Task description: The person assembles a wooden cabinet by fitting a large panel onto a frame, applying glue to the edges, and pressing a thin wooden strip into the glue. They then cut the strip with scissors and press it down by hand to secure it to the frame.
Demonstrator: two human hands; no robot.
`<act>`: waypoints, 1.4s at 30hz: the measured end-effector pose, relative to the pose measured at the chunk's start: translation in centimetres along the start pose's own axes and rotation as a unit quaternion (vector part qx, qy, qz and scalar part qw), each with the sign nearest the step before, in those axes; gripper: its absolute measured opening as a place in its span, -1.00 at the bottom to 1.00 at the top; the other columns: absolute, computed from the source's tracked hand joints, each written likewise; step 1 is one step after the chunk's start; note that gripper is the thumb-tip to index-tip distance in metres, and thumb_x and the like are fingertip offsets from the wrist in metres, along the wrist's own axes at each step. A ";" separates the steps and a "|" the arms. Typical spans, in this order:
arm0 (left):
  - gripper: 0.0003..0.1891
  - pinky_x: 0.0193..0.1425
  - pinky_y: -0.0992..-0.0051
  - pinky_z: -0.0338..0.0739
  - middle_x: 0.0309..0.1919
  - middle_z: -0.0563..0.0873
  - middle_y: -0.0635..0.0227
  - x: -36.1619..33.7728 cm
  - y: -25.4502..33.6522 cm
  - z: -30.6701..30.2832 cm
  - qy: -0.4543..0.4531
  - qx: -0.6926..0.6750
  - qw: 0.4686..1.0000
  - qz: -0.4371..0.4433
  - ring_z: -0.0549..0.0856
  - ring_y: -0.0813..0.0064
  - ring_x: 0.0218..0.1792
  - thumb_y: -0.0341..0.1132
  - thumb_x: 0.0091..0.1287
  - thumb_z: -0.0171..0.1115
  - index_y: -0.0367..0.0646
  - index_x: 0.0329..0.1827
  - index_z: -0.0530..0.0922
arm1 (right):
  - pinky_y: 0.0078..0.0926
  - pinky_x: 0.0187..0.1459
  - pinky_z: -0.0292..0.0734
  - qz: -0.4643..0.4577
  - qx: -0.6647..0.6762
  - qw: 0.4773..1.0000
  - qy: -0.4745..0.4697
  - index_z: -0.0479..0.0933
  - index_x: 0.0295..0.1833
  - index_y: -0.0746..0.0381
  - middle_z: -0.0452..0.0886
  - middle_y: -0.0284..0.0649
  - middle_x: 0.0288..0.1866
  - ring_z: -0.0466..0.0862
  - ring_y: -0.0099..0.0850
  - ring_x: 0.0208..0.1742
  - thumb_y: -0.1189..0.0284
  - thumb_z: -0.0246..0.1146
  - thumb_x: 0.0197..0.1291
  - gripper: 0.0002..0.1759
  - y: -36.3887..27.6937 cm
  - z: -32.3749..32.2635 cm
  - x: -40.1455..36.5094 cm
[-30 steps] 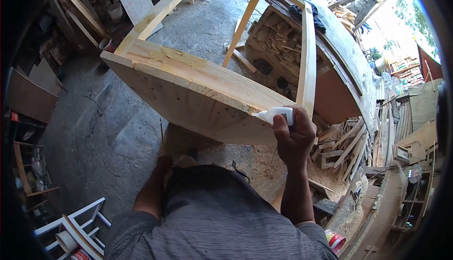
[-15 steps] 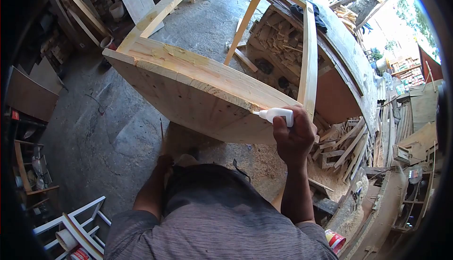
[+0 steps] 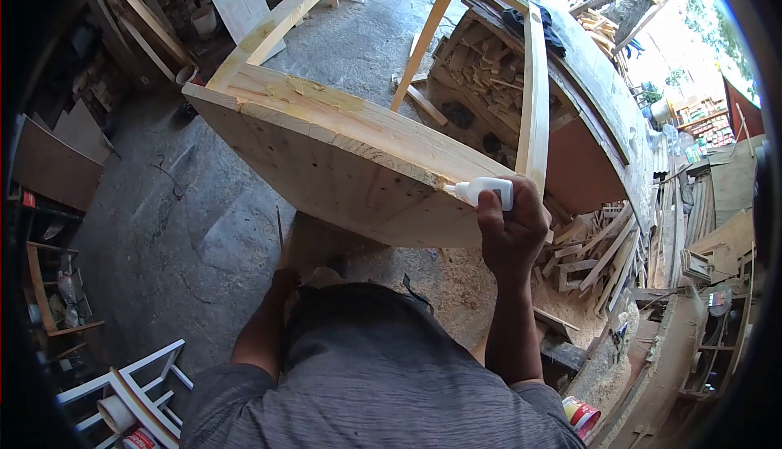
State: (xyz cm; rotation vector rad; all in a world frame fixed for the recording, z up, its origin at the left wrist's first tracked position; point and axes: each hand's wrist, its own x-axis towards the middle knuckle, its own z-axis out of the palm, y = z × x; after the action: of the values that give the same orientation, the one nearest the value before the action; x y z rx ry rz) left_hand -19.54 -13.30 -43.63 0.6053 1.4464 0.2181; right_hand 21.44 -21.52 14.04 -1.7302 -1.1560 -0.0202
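My right hand [image 3: 516, 227] is closed around a small white squeeze bottle [image 3: 487, 192]. The bottle lies tilted nearly sideways, its narrow nozzle right at the top edge of a pale wooden panel [image 3: 350, 178]. That panel belongs to a wooden frame [image 3: 533, 99] with slender bars rising beyond it. Yellowish smears show on the wood near its left corner. Low beside my body, my left hand [image 3: 283, 279] is closed on a thin, stick-like tool [image 3: 279, 225] that points upward; its kind is too dim to make out.
Behind the frame stands a large worktable [image 3: 599, 94] with wood offcuts [image 3: 485, 62] stacked underneath. More scrap wood [image 3: 599, 253] and sawdust [image 3: 456, 274] lie at the right. A white metal frame [image 3: 155, 376] stands at lower left, and a red-and-white tub [image 3: 580, 413] at lower right.
My right hand and the bottle have shifted slightly right and up, with the nozzle tip still at the panel's edge. My left hand stays low at my side.
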 end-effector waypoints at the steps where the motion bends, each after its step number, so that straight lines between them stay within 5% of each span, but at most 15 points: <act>1: -0.83 -0.43 0.16 0.68 -0.36 0.76 0.18 0.5 -0.2 -0.2 -0.002 0.018 1.000 0.002 0.78 0.21 -0.44 -0.31 0.47 0.19 -0.19 -0.17 0.68 | -0.52 -0.30 0.58 -0.002 -0.003 1.000 0.000 0.62 -0.20 0.33 0.66 -0.24 -0.40 0.62 -0.54 -0.42 0.54 0.39 0.15 -0.87 -0.1 0.0 0.0; 5: -0.85 -0.48 0.15 0.65 -0.36 0.77 0.19 1.4 -0.9 -0.8 -0.022 -0.060 0.998 -0.009 0.78 0.22 -0.45 -0.30 0.47 0.20 -0.15 -0.18 0.68 | -0.53 -0.29 0.58 0.049 0.058 0.997 0.023 0.62 -0.18 0.34 0.66 -0.24 -0.39 0.61 -0.57 -0.41 0.54 0.38 0.18 -0.87 0.0 0.1 -0.1; 9: -0.86 -0.45 0.16 0.65 -0.38 0.75 0.19 -1.3 1.0 -0.7 -0.030 0.002 0.999 0.030 0.77 0.22 -0.44 -0.29 0.47 0.20 -0.10 -0.19 0.68 | -0.55 -0.29 0.57 0.097 0.061 0.993 0.024 0.61 -0.17 0.35 0.65 -0.27 -0.39 0.59 -0.61 -0.38 0.54 0.37 0.22 -0.87 -0.4 0.1 -0.1; 12: -0.84 -0.40 0.19 0.65 -0.38 0.72 0.19 0.8 0.1 -2.0 -0.056 0.069 0.995 0.047 0.75 0.22 -0.41 -0.26 0.49 0.16 -0.07 -0.13 0.67 | -0.56 -0.29 0.57 0.028 -0.015 0.999 0.005 0.61 -0.18 0.36 0.65 -0.28 -0.38 0.59 -0.62 -0.37 0.54 0.37 0.24 -0.88 -0.7 0.0 0.2; 14: -0.83 -0.37 0.21 0.65 -0.38 0.70 0.18 1.2 0.2 -2.6 -0.079 0.078 0.993 0.047 0.74 0.22 -0.38 -0.24 0.50 0.13 -0.05 -0.09 0.67 | -0.55 -0.27 0.59 0.071 0.035 0.997 0.008 0.60 -0.16 0.37 0.67 -0.26 -0.36 0.62 -0.60 -0.37 0.52 0.35 0.28 -0.87 0.1 0.0 0.0; 17: -0.77 -0.32 0.23 0.63 -0.22 0.72 0.18 1.0 0.9 -3.5 -0.067 -0.105 0.991 -0.039 0.69 0.26 -0.34 -0.21 0.54 0.05 -0.06 0.08 0.60 | -0.51 -0.25 0.64 0.122 0.191 0.973 0.043 0.58 -0.10 0.37 0.69 -0.21 -0.33 0.67 -0.56 -0.35 0.48 0.31 0.35 -0.84 -0.3 -0.3 0.2; 22: -0.67 -0.20 0.22 0.62 -0.05 0.72 0.15 2.4 4.2 -7.9 0.065 -0.197 0.978 0.006 0.67 0.19 -0.24 -0.16 0.55 0.03 -0.12 0.22 0.54 | -0.44 -0.12 0.70 0.174 0.387 0.899 0.113 0.54 0.03 0.38 0.72 -0.07 -0.09 0.74 -0.48 -0.22 0.40 0.34 0.39 -0.73 0.4 -4.2 1.9; 26: -0.59 -0.02 0.22 0.63 -0.04 0.72 0.09 3.1 11.0 -14.3 0.365 -0.089 0.915 0.148 0.72 0.09 -0.10 -0.09 0.55 0.06 -0.27 0.19 0.55 | -0.54 0.00 0.65 0.230 0.397 0.883 0.092 0.54 0.24 0.36 0.72 -0.05 0.07 0.71 -0.49 -0.08 0.45 0.32 0.38 -0.62 4.1 -9.3 2.0; 28: -0.53 0.07 0.21 0.64 -0.03 0.72 0.06 2.1 16.4 -17.5 0.439 -0.064 0.867 0.228 0.74 0.04 -0.03 -0.06 0.55 0.07 -0.35 0.17 0.55 | -0.59 -0.02 0.59 0.248 0.385 0.886 0.073 0.53 0.30 0.36 0.72 -0.09 0.08 0.69 -0.52 -0.06 0.46 0.33 0.37 -0.56 5.3 -11.3 1.3; 30: -0.46 0.07 0.16 0.61 -0.09 0.71 0.03 -4.0 23.5 -17.5 0.463 -0.061 0.841 0.271 0.73 0.03 -0.06 0.03 0.55 0.09 -0.37 0.20 0.56 | -0.59 -0.03 0.58 0.267 0.386 0.880 0.074 0.53 0.29 0.37 0.72 -0.12 0.05 0.69 -0.52 -0.08 0.46 0.32 0.36 -0.57 6.7 -12.1 0.6; 32: -0.58 -0.01 0.10 0.59 -0.10 0.73 0.00 -6.3 28.4 -18.9 0.438 0.028 0.772 0.460 0.74 -0.01 -0.16 -0.08 0.58 0.09 -0.30 0.12 0.65 | -0.61 -0.02 0.56 0.265 0.354 0.894 0.076 0.53 0.17 0.34 0.70 -0.19 -0.05 0.68 -0.54 -0.09 0.46 0.34 0.34 -0.65 7.0 -12.1 0.2; 34: -0.60 0.02 0.12 0.59 -0.04 0.72 -0.05 -10.8 34.1 -18.9 0.495 0.188 0.714 0.458 0.72 -0.05 -0.11 -0.11 0.56 0.12 -0.30 0.15 0.64 | -0.61 -0.01 0.56 0.255 0.339 0.905 0.038 0.53 0.11 0.32 0.68 -0.22 -0.08 0.67 -0.55 -0.09 0.46 0.37 0.32 -0.69 6.9 -11.4 0.2; 36: -0.63 0.04 0.13 0.59 -0.05 0.72 -0.04 -14.7 38.8 -17.4 0.507 0.220 0.625 0.550 0.71 -0.06 -0.08 -0.16 0.54 0.16 -0.30 0.14 0.64 | -0.65 -0.17 0.53 0.258 0.260 0.930 0.028 0.55 0.03 0.24 0.69 -0.31 -0.16 0.62 -0.64 -0.24 0.42 0.44 0.25 -0.70 7.3 -10.3 0.7; 42: -0.74 0.01 0.25 0.62 -0.08 0.74 0.08 -33.5 47.5 -2.1 0.372 0.208 0.614 0.664 0.74 0.11 -0.08 -0.34 0.46 0.32 -0.28 0.11 0.64 | -0.68 -0.27 0.44 0.284 0.114 0.952 -0.007 0.61 0.00 0.24 0.74 -0.35 -0.15 0.57 -0.71 -0.33 0.37 0.53 0.18 -0.65 7.5 -9.0 1.3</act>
State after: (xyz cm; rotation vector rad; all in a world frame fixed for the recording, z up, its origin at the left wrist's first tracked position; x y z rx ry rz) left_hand -15.86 10.31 9.39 2.1345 1.5076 1.4839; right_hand 31.59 -27.49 13.70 -1.7926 -0.6044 0.4596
